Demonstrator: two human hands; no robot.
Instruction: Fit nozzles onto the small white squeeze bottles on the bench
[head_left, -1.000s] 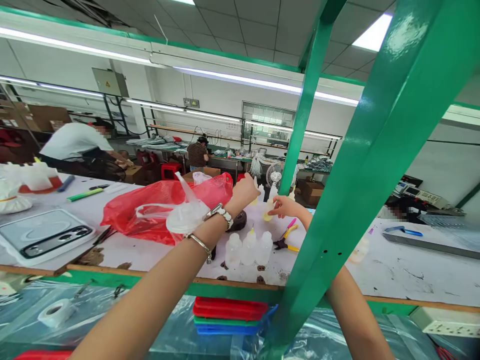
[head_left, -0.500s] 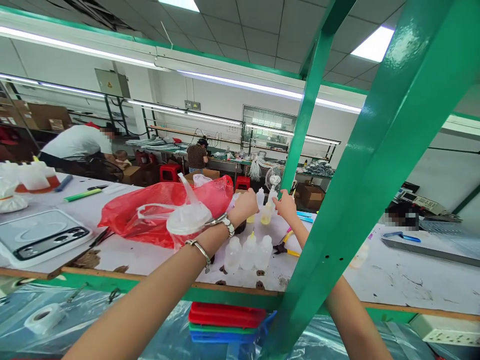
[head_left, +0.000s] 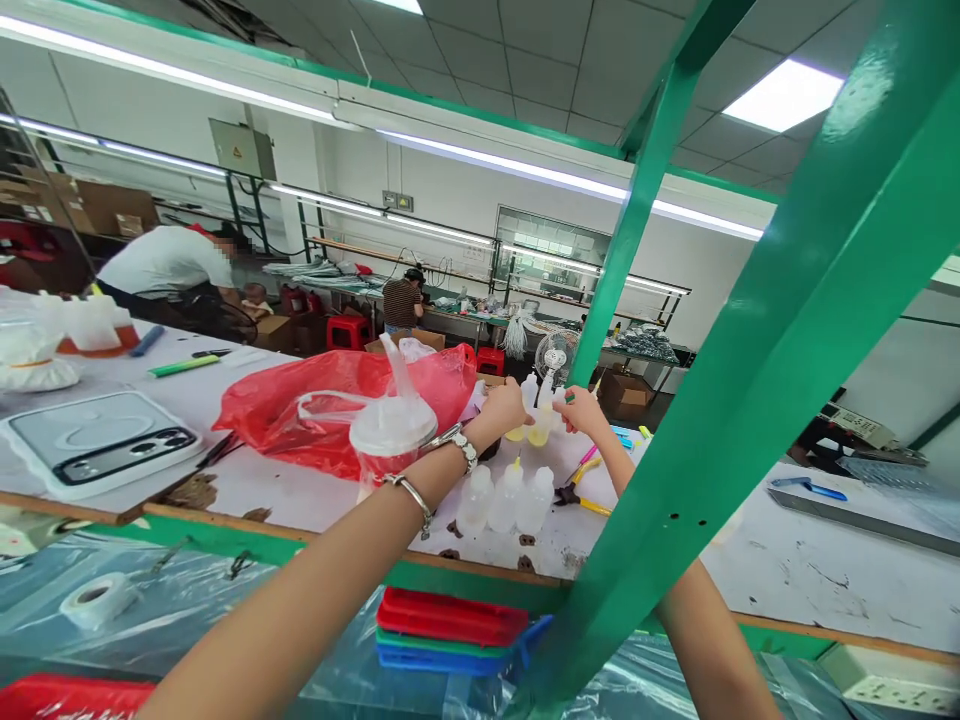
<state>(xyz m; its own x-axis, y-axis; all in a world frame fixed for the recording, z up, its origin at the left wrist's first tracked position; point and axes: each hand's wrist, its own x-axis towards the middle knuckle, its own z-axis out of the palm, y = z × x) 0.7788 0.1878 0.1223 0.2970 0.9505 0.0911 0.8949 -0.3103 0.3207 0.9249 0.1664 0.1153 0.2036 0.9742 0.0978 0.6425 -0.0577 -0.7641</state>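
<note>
My left hand (head_left: pixel 501 407) reaches across the white worktable (head_left: pixel 787 560), its fingers curled round a small squeeze bottle with yellow liquid (head_left: pixel 517 425). My right hand (head_left: pixel 582 408) is right beside it, fingers closed on a second small bottle with yellow liquid (head_left: pixel 541 420). The two bottles are held close together above the table. Three clear squeeze bottles (head_left: pixel 507 495) stand in a row just below my hands. A watch and a bangle sit on my left wrist.
A red plastic bag (head_left: pixel 300 415) and a lidded drink cup in a bag (head_left: pixel 391 430) lie left of my hands. Yellow-handled pliers (head_left: pixel 576 492) lie to the right. A thick green frame beam (head_left: pixel 750 350) crosses in front of my right arm. Other people work behind.
Both hands have come together, bringing the two small bottles side by side. The view has shifted a little to the left and up.
</note>
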